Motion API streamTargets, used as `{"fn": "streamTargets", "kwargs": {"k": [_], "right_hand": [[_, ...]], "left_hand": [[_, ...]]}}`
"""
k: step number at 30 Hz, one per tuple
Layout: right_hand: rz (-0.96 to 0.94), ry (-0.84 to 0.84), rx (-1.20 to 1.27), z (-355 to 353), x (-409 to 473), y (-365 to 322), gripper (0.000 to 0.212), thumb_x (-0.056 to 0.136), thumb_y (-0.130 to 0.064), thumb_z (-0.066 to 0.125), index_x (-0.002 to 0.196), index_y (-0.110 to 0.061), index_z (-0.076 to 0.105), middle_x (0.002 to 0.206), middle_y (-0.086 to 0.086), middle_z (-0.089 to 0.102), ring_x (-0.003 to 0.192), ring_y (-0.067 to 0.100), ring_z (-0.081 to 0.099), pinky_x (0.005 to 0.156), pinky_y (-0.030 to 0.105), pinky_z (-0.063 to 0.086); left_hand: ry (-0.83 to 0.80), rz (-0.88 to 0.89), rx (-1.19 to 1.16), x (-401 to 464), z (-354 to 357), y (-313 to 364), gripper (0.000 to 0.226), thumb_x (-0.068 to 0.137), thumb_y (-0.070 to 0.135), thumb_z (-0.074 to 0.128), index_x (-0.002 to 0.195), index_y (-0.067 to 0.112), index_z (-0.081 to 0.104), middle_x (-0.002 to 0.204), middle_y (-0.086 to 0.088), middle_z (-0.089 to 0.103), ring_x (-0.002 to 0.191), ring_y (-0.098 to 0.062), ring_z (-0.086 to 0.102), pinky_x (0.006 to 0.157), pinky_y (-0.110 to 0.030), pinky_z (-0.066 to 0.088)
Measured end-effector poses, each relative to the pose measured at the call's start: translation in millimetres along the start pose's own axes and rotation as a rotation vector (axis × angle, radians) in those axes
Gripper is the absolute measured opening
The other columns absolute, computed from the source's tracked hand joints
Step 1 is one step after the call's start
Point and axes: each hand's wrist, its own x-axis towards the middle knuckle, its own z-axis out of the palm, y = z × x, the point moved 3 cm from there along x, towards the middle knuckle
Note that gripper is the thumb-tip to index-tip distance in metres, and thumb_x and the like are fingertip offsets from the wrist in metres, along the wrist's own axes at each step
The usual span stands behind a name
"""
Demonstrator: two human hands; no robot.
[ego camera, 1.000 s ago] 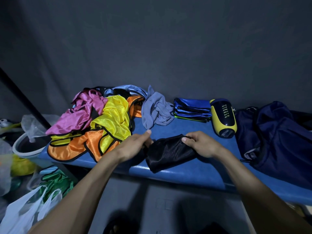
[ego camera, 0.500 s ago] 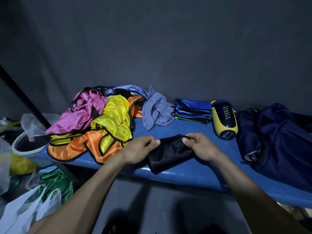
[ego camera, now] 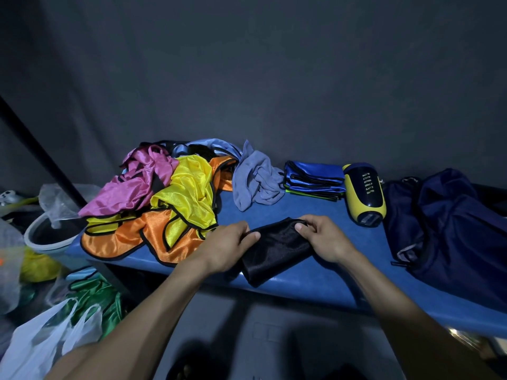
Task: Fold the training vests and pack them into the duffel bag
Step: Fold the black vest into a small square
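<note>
On the near edge of the blue table (ego camera: 315,278), the left hand (ego camera: 227,246) and right hand (ego camera: 325,238) each pinched an end of the folded black vest (ego camera: 274,249). The dark duffel bag (ego camera: 450,229) lay slumped at the right, its contents hidden; folded blue vests (ego camera: 314,179) were stacked at the far edge.

- Your left hand (ego camera: 230,246) and right hand (ego camera: 322,237) both pinch the folded black vest (ego camera: 277,248) on the blue bench (ego camera: 315,272), one at each end.
- Loose pile on the left: pink vest (ego camera: 134,185), yellow vest (ego camera: 192,193), orange vest (ego camera: 120,239), with a grey-blue one (ego camera: 255,182) beside them.
- Folded blue vests (ego camera: 312,179) sit stacked at the back, touching a yellow-and-navy speaker-looking thing (ego camera: 366,193).
- Navy duffel bag (ego camera: 450,223) slumps at the right end.
- White plastic bag (ego camera: 41,341) and green fabric (ego camera: 96,297) are down on the floor, left.
</note>
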Motion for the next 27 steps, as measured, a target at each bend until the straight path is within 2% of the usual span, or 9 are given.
{"fn": "streamTargets", "kwargs": {"k": [3,6,11,15,18,24,27], "right_hand": [[0.000,0.084,-0.103,2.8,4.4,4.1,0.009,0.102,-0.023,0.061,0.107,-0.022,0.069,0.075,0.001,0.067,0.073,0.011,0.062,0.076,0.034,0.051],[-0.017,0.191,-0.160,5.8,4.4,2.1,0.012,0.101,-0.023,0.062,0.112,-0.024,0.067,0.065,-0.006,0.050,0.063,0.009,0.050,0.068,0.030,0.043],[-0.085,0.286,-0.225,16.9,5.5,-6.7,0.014,0.100,-0.022,0.062,0.112,-0.027,0.069,0.071,-0.008,0.060,0.074,0.016,0.061,0.075,0.038,0.053],[-0.155,0.300,-0.249,23.1,5.7,-10.9,0.023,0.100,-0.022,0.062,0.120,-0.034,0.067,0.076,-0.014,0.062,0.079,0.014,0.063,0.075,0.036,0.053],[-0.177,0.292,-0.265,23.6,7.2,-11.7,0.025,0.099,-0.023,0.063,0.119,-0.038,0.066,0.077,-0.014,0.063,0.079,0.012,0.063,0.074,0.035,0.054],[-0.129,0.327,-0.311,22.8,7.5,-14.3,0.022,0.101,-0.020,0.056,0.109,-0.035,0.070,0.073,-0.014,0.062,0.074,0.015,0.062,0.068,0.037,0.052],[-0.067,0.342,-0.491,21.6,4.2,-20.7,0.023,0.098,-0.021,0.051,0.108,-0.033,0.068,0.078,-0.008,0.065,0.080,0.024,0.063,0.066,0.037,0.048]], "left_hand": [[0.038,0.001,0.073,-1.2,0.6,1.9,0.031,0.106,0.051,0.041,0.091,0.023,0.042,0.076,0.004,0.054,0.082,-0.030,0.059,0.072,-0.040,0.036],[0.121,0.060,0.157,-6.9,4.4,5.8,0.030,0.106,0.048,0.041,0.095,0.021,0.038,0.075,-0.003,0.057,0.080,-0.036,0.061,0.070,-0.043,0.042],[0.229,0.128,0.152,-17.0,4.9,4.9,0.029,0.107,0.039,0.044,0.094,0.015,0.037,0.067,-0.001,0.047,0.064,-0.031,0.050,0.059,-0.040,0.030],[0.309,0.139,0.159,-24.0,9.8,5.4,0.028,0.106,0.031,0.050,0.091,0.014,0.034,0.064,0.002,0.037,0.058,-0.026,0.037,0.058,-0.038,0.026],[0.326,0.098,0.154,-23.8,13.2,3.1,0.028,0.106,0.031,0.049,0.090,0.015,0.033,0.064,0.003,0.031,0.059,-0.025,0.035,0.059,-0.037,0.023],[0.308,0.032,0.063,-12.7,8.9,-9.1,0.031,0.104,0.042,0.050,0.089,0.018,0.039,0.073,-0.006,0.056,0.072,-0.032,0.052,0.062,-0.040,0.031],[0.279,0.020,0.117,-7.2,8.3,-5.1,0.030,0.104,0.046,0.049,0.093,0.019,0.043,0.079,-0.009,0.066,0.080,-0.035,0.059,0.069,-0.037,0.028]]}}
